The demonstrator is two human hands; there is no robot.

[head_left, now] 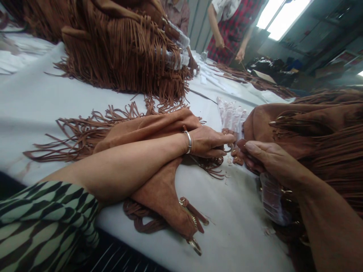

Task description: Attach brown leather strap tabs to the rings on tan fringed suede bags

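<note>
A brown suede bag (153, 128) with long fringe lies under my left forearm. My left hand (208, 141), with a silver bangle at its wrist, grips a metal ring (229, 148) at the bag's far right end. Close beside the ring, my right hand (268, 155) pinches the end of a brown leather strap (242, 145) between thumb and fingers. Whether strap and ring touch, I cannot tell. Nearer to me a suede flap of the bag (163, 192) ends in a short zip, a small tab and another ring (194, 246).
Fringed brown bags are piled at the back left (124, 49) and on the right (320, 132). Plastic-wrapped straps (232, 117) lie between them on the white table (227, 226). Across the table stands a person in a red checked apron (229, 30); another person is partly visible.
</note>
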